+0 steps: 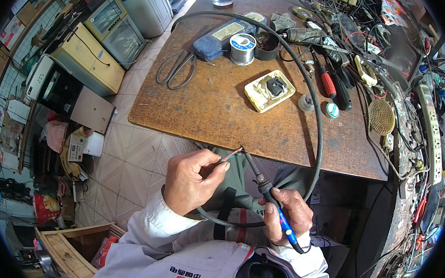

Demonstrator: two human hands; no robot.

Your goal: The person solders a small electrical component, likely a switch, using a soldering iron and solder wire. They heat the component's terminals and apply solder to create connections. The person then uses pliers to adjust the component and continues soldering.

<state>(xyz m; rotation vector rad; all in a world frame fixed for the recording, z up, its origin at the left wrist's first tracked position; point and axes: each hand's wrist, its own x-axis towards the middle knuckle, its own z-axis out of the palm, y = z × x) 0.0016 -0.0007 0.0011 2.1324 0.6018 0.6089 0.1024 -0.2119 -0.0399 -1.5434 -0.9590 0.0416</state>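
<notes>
Left hand [190, 182] in a closed grip pinching a thin pink wire [232, 154] just below the near edge of the brown bench [204, 109]; right hand [287, 215] in a closed grip around a soldering iron [268, 193] with a blue handle, tip touching the wire end. On the bench: a cream square switch plate [270, 90] with a black middle, a solder spool [242, 48] with a round white and blue label, a blue meter [222, 38] with a pale window, black scissors [176, 69], a red-handled screwdriver [326, 81], a small round green-topped tin [332, 110]. On the floor to the left: a small white box [78, 146] with a printed label beside a pink bag [56, 135].
</notes>
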